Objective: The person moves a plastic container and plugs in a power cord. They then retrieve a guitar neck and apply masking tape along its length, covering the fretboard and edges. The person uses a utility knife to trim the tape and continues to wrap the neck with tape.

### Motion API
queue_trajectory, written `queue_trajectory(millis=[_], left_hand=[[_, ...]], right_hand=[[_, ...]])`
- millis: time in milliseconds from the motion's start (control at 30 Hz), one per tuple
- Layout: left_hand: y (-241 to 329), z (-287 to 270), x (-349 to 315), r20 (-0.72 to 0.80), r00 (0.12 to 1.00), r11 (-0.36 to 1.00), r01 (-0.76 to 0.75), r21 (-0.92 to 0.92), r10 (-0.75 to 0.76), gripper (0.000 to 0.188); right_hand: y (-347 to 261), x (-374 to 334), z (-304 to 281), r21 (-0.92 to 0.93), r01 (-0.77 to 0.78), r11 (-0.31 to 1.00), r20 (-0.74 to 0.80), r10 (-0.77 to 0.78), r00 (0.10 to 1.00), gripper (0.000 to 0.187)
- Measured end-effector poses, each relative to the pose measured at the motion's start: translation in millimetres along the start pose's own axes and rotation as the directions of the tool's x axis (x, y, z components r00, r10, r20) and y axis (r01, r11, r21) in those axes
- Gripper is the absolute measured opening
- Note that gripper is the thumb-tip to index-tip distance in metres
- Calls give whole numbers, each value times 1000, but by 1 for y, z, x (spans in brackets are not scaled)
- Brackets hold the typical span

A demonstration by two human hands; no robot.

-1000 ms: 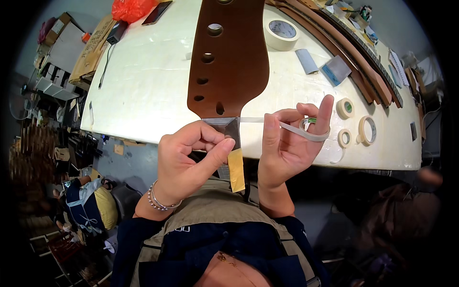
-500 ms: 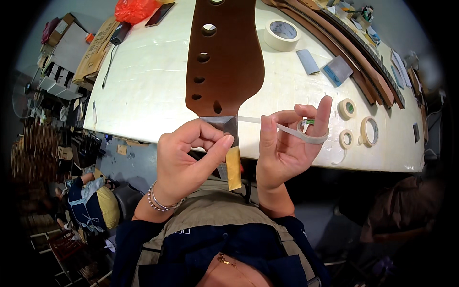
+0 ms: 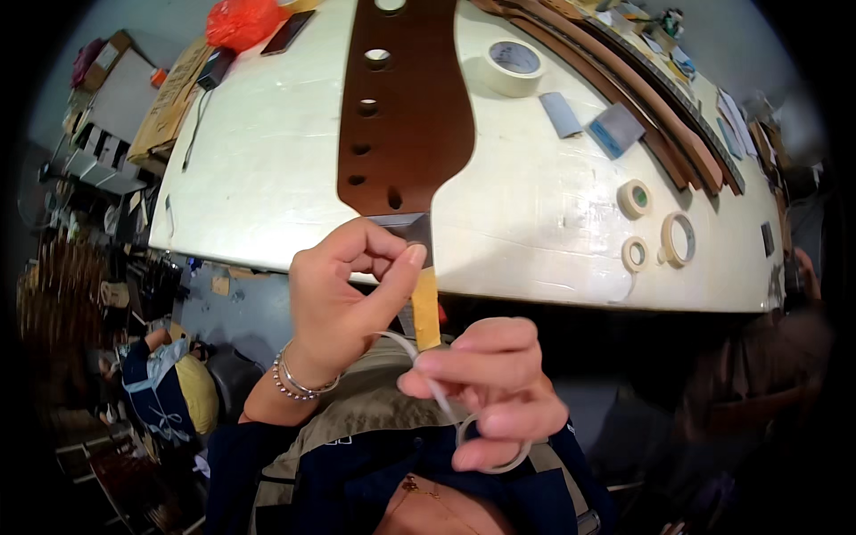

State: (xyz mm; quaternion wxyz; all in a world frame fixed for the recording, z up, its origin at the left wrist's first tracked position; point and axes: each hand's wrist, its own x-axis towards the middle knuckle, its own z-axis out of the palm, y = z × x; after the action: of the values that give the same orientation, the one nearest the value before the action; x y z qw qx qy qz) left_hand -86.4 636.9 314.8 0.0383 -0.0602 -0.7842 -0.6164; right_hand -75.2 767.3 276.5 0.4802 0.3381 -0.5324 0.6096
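Observation:
A brown guitar neck [image 3: 406, 134] lies with its holed headstock on the white table, its narrow end pointing toward me. Grey covers the neck just below the headstock, and a yellow strip [image 3: 426, 308] runs down from there. My left hand [image 3: 343, 285] is closed at that spot, thumb pressed near the strip's upper end, fingertips partly hidden. Lower and to the right, my right hand [image 3: 499, 379], slightly blurred, grips a small roll of narrow tape [image 3: 510, 464]. A pale length of tape [image 3: 434, 388] trails from it toward my left wrist.
Right of the headstock are a wide tape roll [image 3: 515, 67], sanding blocks [image 3: 615, 130] and smaller tape rolls [image 3: 679, 241]. More necks [image 3: 615, 98] lie at the far right. A red plastic bag [image 3: 241, 24] and a phone [image 3: 288, 33] rest far left. Another person [image 3: 174, 388] is at lower left.
My right hand has come down and toward me with the tape roll, from beside the neck to below the table edge. My left hand keeps its hold on the neck.

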Motion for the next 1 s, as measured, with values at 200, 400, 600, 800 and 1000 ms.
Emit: queue_trajectory(millis=[200,400,600,800,1000], left_hand=[[-14,-63,22,227,950,856,-72,-511,215,14],[-141,-123,105,35,999,957,-17,291,7,20],[-166,-118,111,-126,990,745,43,666,55,28],[-123,-93,89,-59,980,847,-134,514,191,22],[-61,-68,51,-133,909,871,-324,370,395,14]], right_hand=[[73,24,-70,-822,-90,562,114,317,941,13],[121,20,-121,-998,-23,55,27,761,648,16],[99,24,-214,-971,-134,-197,-208,427,880,20],[58,22,-306,-719,-21,-695,-577,580,575,29],[31,45,-203,271,-649,711,-509,678,530,44]])
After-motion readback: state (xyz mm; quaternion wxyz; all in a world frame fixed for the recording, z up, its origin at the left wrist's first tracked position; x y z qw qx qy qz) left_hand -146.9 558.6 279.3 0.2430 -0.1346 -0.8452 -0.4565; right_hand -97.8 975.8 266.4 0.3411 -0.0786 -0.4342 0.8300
